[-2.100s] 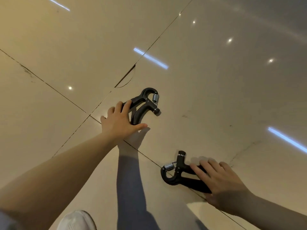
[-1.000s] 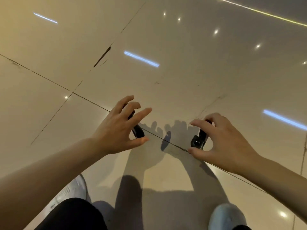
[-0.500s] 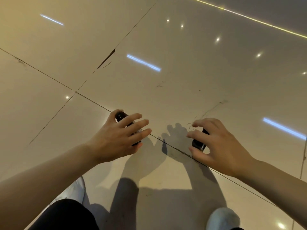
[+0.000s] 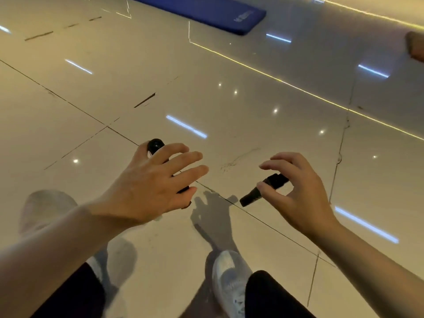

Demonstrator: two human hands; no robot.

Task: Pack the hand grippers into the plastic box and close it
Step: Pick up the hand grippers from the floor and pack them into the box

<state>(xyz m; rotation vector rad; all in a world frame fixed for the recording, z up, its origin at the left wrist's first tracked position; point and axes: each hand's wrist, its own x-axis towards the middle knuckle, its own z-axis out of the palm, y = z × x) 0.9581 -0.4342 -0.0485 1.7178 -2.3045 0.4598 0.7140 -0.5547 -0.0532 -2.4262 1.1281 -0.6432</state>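
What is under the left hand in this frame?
A black hand gripper, held by the left hand: one handle end pokes out above the fingers. Its spring and other handle are mostly covered by the hand.

Glossy polished floor tiles [image 4: 252,72]; matt black plastic hand grippers [image 4: 263,190]; matt blue mat [image 4: 213,12].

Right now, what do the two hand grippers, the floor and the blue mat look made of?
Left hand gripper: matte black, probably plastic or rubber; no glare on the rounded end.
Right hand gripper: same dull black look; too blurred to say more.
Floor: glossy polished tile, stone or ceramic; it mirrors the ceiling lights and shows joint lines.
Blue mat: matte with a thick rounded edge, likely foam.
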